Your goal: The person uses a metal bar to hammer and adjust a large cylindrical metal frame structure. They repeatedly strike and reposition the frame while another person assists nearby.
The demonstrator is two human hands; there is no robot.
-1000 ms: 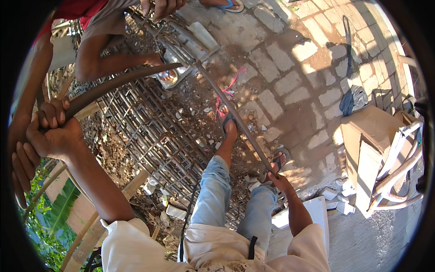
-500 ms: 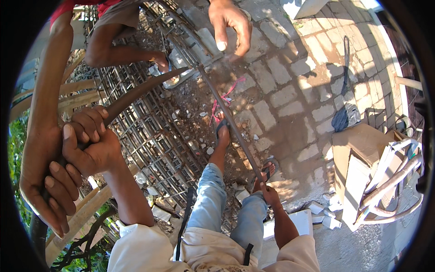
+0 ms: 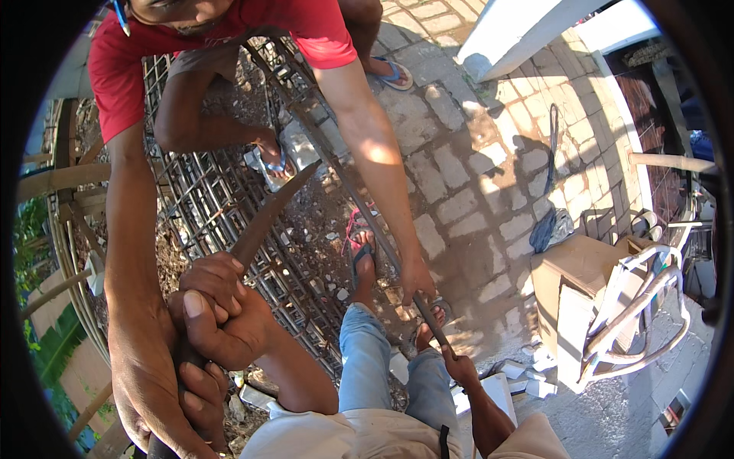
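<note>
My left hand (image 3: 238, 329) is closed in a fist round a dark, tapered bar (image 3: 271, 214), which slants up and away to a narrow tip. Just below my fist, a co-worker's hand (image 3: 141, 367) wraps the same bar. My right hand (image 3: 459, 369) grips the near end of a long, thin metal rod (image 3: 375, 233) that runs away to the upper left. The co-worker's other hand (image 3: 417, 281) holds this rod a little beyond mine. Whether bar and rod are joined, I cannot tell.
A steel rebar cage (image 3: 229, 206) lies along the left, over rubble. The co-worker in a red shirt (image 3: 252, 19) leans in from the far side. Paving stones (image 3: 451, 222) spread to the right. A cardboard box (image 3: 569, 264) with bent tubing (image 3: 627, 321) stands at right.
The co-worker has leaned in and brought the far hand down onto the rod near my right hand. My left hand and the bar have shifted right and lower in view.
</note>
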